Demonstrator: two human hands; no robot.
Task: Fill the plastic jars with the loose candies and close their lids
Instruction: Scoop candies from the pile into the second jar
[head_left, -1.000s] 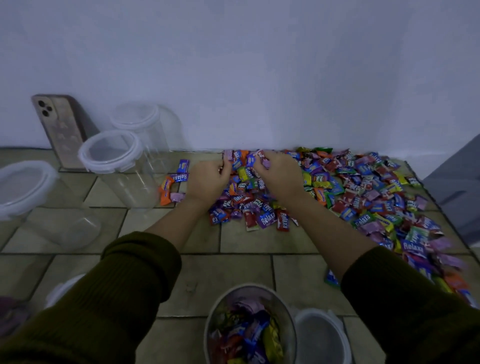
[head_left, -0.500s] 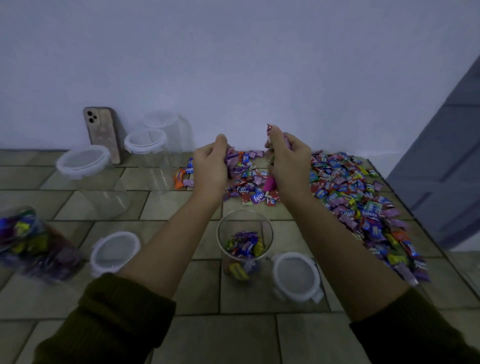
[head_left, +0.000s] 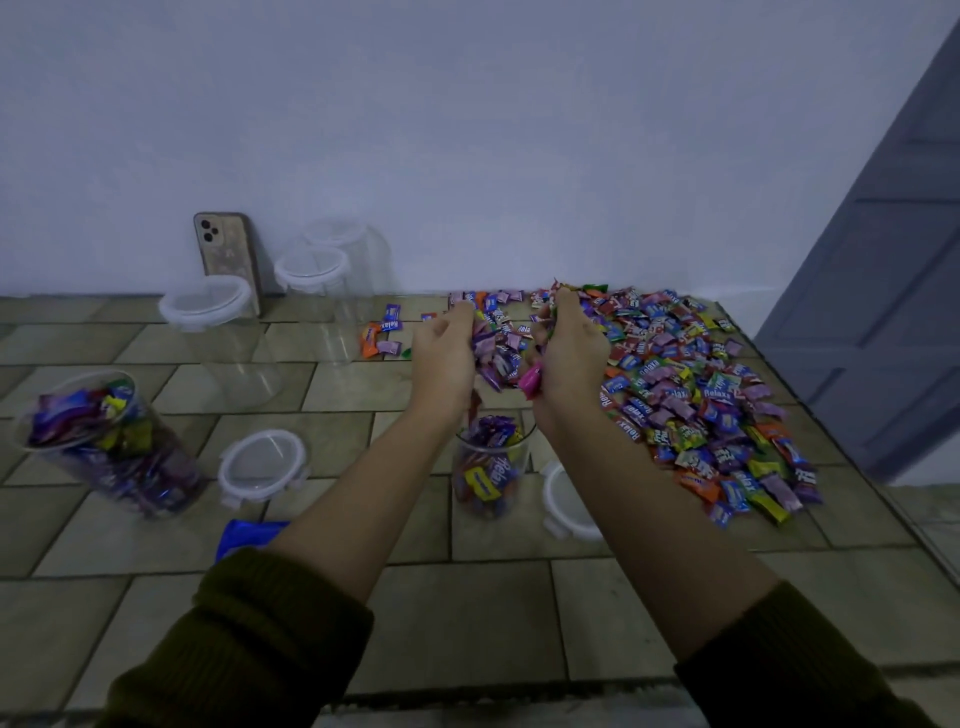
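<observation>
left hand (head_left: 444, 358), right hand (head_left: 569, 358) clutch candies (head_left: 492, 356) | lid (head_left: 557, 512) half hidden by forearm (head_left: 649, 525)

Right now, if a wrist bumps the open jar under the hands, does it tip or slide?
Probably tips before sliding: the open jar is tall and narrow. Likely light: thin clear plastic holding small wrapped candies. Uncapped, it would probably spill them.
</observation>
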